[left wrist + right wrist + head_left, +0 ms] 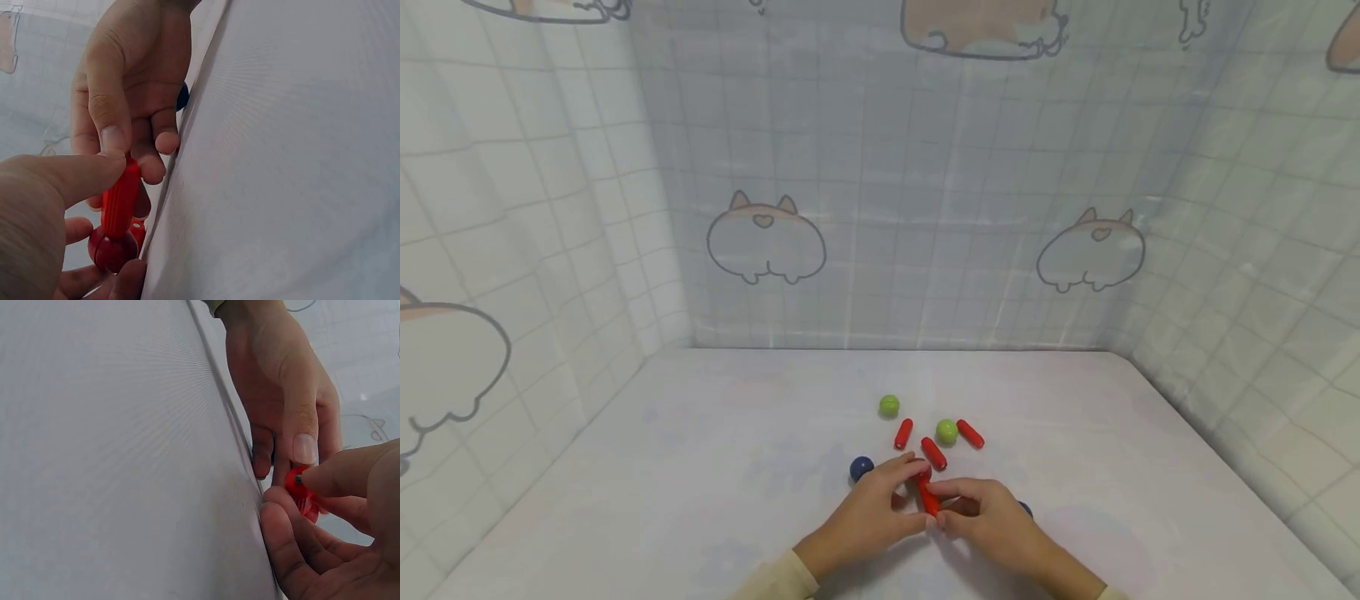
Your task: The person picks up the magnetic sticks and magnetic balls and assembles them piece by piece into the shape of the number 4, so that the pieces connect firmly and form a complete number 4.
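Note:
A short red plastic rod (929, 500) with a dark red ball (112, 251) against its far end is between both hands, close above the white tabletop. My left hand (868, 515) holds the pair lengthwise, fingertips curled at the ball and thumb on the rod's near end. My right hand (988, 523) pinches the rod near that same end between thumb and fingers. In the right wrist view, the near end of the rod (299, 481) faces the camera and has a small dark spot. Fingers partly hide the ball.
Beyond the hands lie three loose red rods, the nearest rod (934, 453) close to my fingertips, and two green balls, one green ball (947, 431) among the rods. One dark blue ball (861, 468) sits beside my left hand; another blue ball (1026, 508) is mostly hidden behind my right.

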`<control>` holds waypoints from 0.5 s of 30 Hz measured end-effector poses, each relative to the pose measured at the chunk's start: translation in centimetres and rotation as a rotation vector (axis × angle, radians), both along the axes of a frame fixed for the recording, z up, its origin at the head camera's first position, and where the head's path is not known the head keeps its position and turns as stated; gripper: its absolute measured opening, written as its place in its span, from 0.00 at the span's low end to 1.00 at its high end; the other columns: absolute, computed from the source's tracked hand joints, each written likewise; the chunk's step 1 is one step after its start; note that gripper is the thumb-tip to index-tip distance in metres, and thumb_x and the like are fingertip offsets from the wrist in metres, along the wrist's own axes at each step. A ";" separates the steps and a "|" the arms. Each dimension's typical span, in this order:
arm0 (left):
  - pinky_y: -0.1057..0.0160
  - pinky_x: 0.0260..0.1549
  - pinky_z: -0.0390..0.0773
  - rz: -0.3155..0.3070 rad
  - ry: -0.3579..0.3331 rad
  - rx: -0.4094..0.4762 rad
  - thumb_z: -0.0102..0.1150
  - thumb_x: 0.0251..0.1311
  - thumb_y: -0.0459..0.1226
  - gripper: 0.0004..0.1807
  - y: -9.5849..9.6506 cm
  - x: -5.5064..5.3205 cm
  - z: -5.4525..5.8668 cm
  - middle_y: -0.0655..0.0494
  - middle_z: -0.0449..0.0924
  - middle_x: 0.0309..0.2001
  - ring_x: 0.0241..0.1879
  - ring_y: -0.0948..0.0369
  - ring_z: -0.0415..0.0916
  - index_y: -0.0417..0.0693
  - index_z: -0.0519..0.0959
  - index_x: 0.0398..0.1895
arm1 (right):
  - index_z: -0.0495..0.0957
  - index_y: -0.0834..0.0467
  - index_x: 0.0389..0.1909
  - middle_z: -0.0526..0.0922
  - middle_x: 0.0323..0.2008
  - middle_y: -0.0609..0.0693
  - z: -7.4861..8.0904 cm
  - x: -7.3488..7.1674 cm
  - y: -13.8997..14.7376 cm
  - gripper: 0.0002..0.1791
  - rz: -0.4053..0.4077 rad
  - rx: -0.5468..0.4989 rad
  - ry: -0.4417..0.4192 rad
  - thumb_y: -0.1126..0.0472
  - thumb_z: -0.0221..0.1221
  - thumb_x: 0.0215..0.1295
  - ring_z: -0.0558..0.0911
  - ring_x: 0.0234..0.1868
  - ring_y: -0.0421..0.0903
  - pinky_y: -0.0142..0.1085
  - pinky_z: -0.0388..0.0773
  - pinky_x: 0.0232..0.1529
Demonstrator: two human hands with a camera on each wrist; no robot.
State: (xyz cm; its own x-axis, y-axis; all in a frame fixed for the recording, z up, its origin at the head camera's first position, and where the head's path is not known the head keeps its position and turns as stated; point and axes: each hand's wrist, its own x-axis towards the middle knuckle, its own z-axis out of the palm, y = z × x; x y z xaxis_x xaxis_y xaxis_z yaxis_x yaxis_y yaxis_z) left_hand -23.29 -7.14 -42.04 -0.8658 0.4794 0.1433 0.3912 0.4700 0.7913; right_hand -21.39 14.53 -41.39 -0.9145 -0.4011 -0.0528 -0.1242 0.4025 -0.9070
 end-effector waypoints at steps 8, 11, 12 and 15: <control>0.67 0.48 0.80 -0.027 0.000 -0.028 0.74 0.54 0.50 0.33 0.3 0.1 -0.1 0.51 0.69 0.68 0.60 0.57 0.73 0.53 0.78 0.64 | 0.83 0.54 0.57 0.84 0.53 0.50 0.0 0.0 0.2 0.22 0.021 0.030 0.011 0.55 0.69 0.62 0.84 0.49 0.48 0.43 0.82 0.50; 0.66 0.50 0.79 -0.040 0.000 -0.050 0.74 0.55 0.47 0.33 0.2 0.1 -0.1 0.52 0.69 0.68 0.59 0.58 0.74 0.54 0.77 0.65 | 0.83 0.55 0.56 0.84 0.52 0.50 -0.1 0.0 0.2 0.21 0.032 0.017 0.005 0.56 0.68 0.62 0.84 0.48 0.48 0.42 0.82 0.50; 0.66 0.50 0.79 -0.044 -0.002 -0.062 0.74 0.55 0.46 0.33 0.2 0.1 0.0 0.52 0.68 0.69 0.60 0.59 0.73 0.53 0.77 0.65 | 0.83 0.55 0.56 0.84 0.52 0.50 -0.1 0.0 0.2 0.21 0.035 0.012 0.003 0.57 0.68 0.62 0.84 0.48 0.48 0.42 0.82 0.50; 0.64 0.52 0.78 -0.063 -0.008 -0.099 0.74 0.54 0.43 0.36 -0.1 0.2 0.2 0.52 0.66 0.70 0.58 0.60 0.74 0.53 0.75 0.68 | 0.83 0.56 0.56 0.85 0.51 0.50 -0.1 -0.1 0.0 0.20 0.041 0.008 -0.004 0.57 0.68 0.63 0.84 0.47 0.48 0.41 0.82 0.50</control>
